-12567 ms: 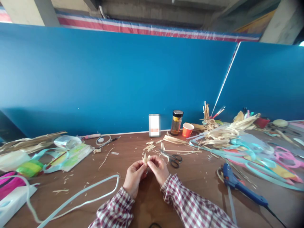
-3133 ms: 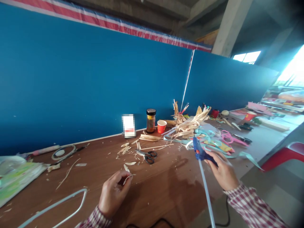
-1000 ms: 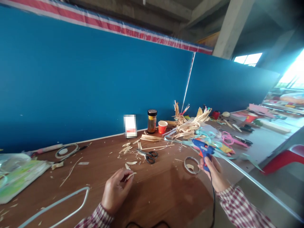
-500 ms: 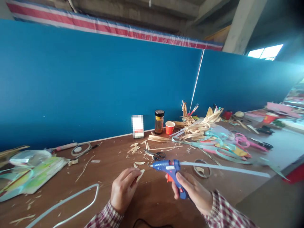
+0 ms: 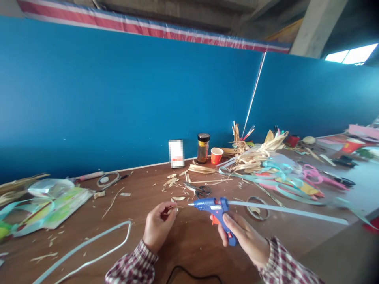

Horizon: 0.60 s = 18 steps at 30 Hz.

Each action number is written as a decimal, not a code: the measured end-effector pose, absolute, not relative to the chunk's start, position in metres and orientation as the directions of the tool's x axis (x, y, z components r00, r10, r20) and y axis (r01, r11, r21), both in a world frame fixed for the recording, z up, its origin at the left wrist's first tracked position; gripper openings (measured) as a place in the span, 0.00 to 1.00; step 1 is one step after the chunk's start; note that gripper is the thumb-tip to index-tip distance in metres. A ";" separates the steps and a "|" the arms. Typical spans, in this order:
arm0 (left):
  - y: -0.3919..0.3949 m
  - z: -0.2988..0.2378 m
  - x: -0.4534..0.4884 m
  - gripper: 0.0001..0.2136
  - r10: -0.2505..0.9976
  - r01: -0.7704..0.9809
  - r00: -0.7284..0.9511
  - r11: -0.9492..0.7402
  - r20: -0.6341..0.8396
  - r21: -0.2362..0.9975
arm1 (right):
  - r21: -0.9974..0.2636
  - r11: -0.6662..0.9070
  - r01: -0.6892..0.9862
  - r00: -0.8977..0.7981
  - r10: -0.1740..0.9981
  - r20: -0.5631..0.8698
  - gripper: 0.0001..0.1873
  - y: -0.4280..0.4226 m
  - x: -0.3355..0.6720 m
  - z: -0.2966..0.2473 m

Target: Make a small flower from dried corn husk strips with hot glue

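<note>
My right hand (image 5: 247,236) is wrapped around the handle of a blue hot glue gun (image 5: 217,211), its nozzle pointing left. A long translucent glue stick (image 5: 284,211) sticks out of the gun's back end. Fingers pinched together, my left hand (image 5: 159,225) grips a small pale piece of dried husk (image 5: 173,210), mostly covered by the fingertips. A short gap separates the nozzle from this piece. Black-handled scissors (image 5: 201,191) and husk scraps (image 5: 171,180) lie just beyond the hands on the brown table (image 5: 124,209).
A lidded jar (image 5: 203,149) and an orange paper cup (image 5: 217,156) stand by the blue partition (image 5: 133,90). Dried husks (image 5: 260,156), teal ribbon (image 5: 284,187) and pink scissors (image 5: 314,173) clutter the right. A tape roll (image 5: 258,208) lies behind the glue stick. Bent pale tubing (image 5: 89,240) is at left.
My left hand has turned, bringing the thumb side and the pinched husk piece into clearer sight. The glue gun stays in my right hand. The view has shifted slightly left.
</note>
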<state>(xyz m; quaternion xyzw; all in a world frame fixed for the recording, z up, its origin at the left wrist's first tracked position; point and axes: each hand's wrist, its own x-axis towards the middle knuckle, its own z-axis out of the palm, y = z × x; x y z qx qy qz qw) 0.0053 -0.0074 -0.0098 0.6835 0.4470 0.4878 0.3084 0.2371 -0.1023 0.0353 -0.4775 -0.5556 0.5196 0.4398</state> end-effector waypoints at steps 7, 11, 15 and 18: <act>-0.004 -0.010 0.004 0.11 0.981 0.109 0.111 -0.171 0.159 0.979 | -0.999 -0.027 0.019 -0.147 0.989 -0.030 0.26 -0.100 0.229 0.035; -0.004 -0.015 0.005 0.09 0.970 0.096 0.162 -0.199 0.183 0.975 | -0.999 -0.026 0.026 -0.156 0.987 -0.030 0.26 -0.099 0.229 0.035; -0.008 -0.013 0.006 0.06 0.916 0.266 0.171 -0.397 0.363 0.878 | -0.998 -0.012 0.058 -0.169 0.985 -0.022 0.26 -0.101 0.231 0.036; -0.012 -0.008 0.005 0.05 0.822 0.348 0.224 -0.570 0.524 0.744 | -0.997 0.001 0.077 -0.171 0.985 -0.012 0.26 -0.102 0.232 0.037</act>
